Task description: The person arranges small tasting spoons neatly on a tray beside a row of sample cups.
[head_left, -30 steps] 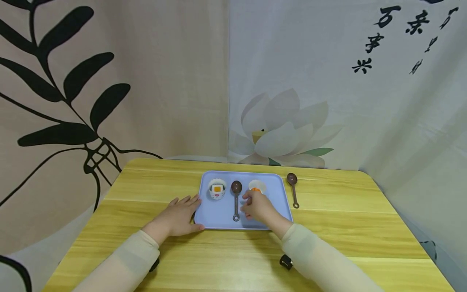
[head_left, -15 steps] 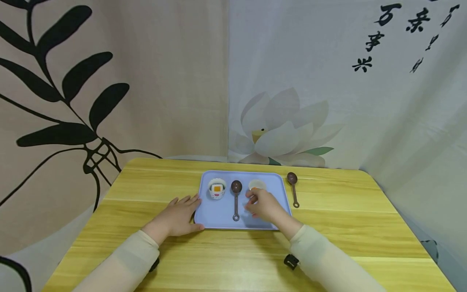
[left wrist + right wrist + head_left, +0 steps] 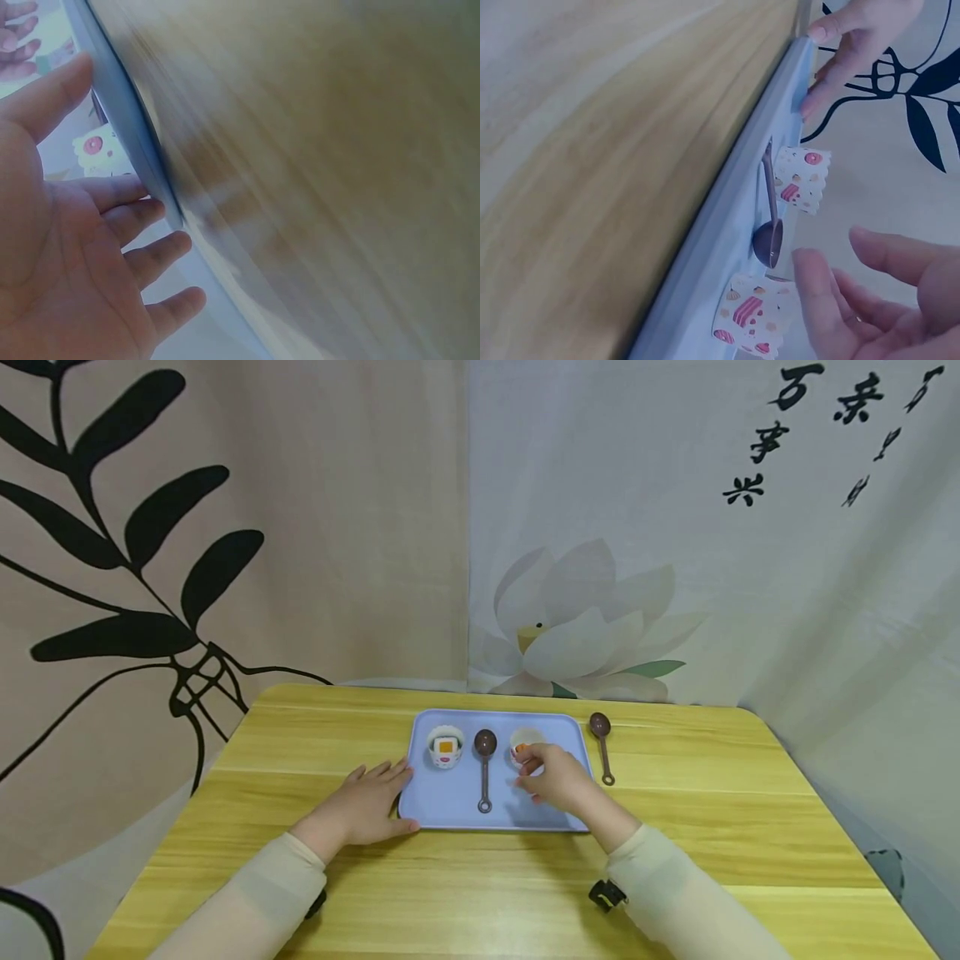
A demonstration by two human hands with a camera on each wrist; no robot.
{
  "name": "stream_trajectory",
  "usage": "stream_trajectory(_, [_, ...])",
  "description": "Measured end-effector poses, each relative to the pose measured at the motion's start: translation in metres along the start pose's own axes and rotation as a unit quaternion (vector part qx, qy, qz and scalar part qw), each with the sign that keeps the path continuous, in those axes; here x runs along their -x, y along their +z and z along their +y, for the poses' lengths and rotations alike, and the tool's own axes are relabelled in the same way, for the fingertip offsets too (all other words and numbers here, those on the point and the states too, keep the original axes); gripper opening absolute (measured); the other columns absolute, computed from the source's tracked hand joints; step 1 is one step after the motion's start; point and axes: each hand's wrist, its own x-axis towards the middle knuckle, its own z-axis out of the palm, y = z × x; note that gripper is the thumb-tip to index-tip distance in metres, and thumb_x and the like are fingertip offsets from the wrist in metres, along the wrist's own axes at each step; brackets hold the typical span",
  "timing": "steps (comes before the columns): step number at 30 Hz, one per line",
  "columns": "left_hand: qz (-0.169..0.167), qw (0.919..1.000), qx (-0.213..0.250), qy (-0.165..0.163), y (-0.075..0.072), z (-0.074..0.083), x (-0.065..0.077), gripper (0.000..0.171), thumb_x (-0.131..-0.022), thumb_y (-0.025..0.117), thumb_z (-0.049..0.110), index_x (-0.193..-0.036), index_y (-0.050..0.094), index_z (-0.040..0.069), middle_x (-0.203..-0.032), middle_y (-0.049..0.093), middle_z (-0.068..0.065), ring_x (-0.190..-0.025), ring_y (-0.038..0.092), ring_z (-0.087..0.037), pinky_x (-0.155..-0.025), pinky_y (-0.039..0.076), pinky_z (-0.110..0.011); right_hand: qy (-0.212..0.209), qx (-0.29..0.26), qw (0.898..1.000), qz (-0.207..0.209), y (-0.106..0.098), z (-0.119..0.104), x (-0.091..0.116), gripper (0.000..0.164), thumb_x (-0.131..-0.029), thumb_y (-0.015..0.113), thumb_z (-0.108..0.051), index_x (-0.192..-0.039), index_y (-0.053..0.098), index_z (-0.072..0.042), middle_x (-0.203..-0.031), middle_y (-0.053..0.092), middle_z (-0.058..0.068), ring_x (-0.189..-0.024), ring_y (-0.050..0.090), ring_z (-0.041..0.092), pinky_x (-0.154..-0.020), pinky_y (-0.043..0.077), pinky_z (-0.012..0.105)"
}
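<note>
My left hand rests at the left edge of the pale blue tray, fingers extended and spread. My right hand hovers by the right paper baking cup, with nothing between its parted thumb and fingers in the right wrist view. Something orange shows inside that cup, partly covered by the fingers. On the tray's left side, the other paper cup holds a small white piece with an orange-yellow square. Between the cups lies a brown spoon with a ring-ended handle.
A second brown spoon lies on the wooden table just right of the tray. Behind the table's back edge hangs a printed curtain. Dark cameras are strapped at both wrists.
My right hand has shifted a little to the right, uncovering more of the right paper cup and the orange piece in it. My left hand stays at the tray's edge.
</note>
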Motion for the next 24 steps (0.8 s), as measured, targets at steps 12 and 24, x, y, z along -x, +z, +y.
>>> stream_trajectory(12, [0.001, 1.0000, -0.003, -0.003, 0.003, -0.002, -0.004, 0.088, -0.091, 0.066, 0.056, -0.153, 0.038, 0.000, -0.162, 0.028, -0.015, -0.147, 0.027, -0.042, -0.114, 0.018, -0.066, -0.008, 0.024, 1.000, 0.000, -0.023, 0.007, 0.006, 0.021, -0.092, 0.071, -0.006, -0.112, 0.070, -0.002, -0.093, 0.065, 0.003, -0.078, 0.065, 0.015, -0.066, 0.059, 0.033])
stream_trajectory(24, [0.001, 1.0000, -0.002, -0.006, 0.003, -0.001, -0.003, 0.088, -0.091, 0.066, 0.056, -0.153, 0.038, 0.000, -0.162, 0.029, -0.015, -0.146, 0.028, -0.042, -0.115, 0.019, -0.066, -0.002, -0.002, 1.000, 0.023, -0.039, 0.014, 0.012, 0.023, -0.092, 0.070, -0.005, -0.114, 0.069, 0.002, -0.095, 0.066, 0.007, -0.082, 0.065, 0.017, -0.071, 0.059, 0.036])
